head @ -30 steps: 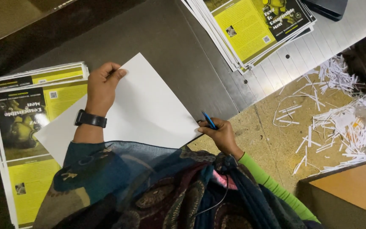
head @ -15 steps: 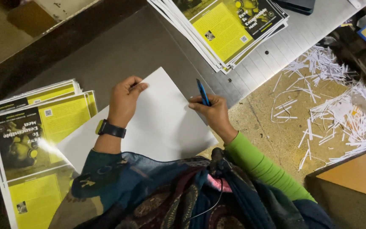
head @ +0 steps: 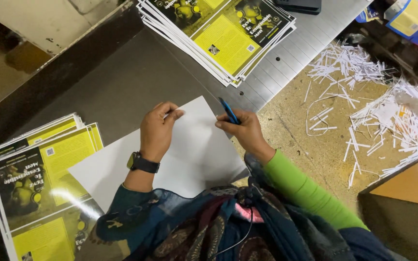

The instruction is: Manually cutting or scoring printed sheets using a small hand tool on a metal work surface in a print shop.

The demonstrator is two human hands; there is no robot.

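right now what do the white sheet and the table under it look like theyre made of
White sheet: paper or thin card, matte and blank, lying flat under both hands. Table: looks like sheet metal, dull grey with a soft sheen and scuffs; its far end shows ridged lines.

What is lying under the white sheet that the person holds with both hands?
Under the white sheet lies the grey metal table. Its left corner overlaps the stack of yellow and black printed covers. Whatever else sits beneath the middle is covered and cannot be seen.
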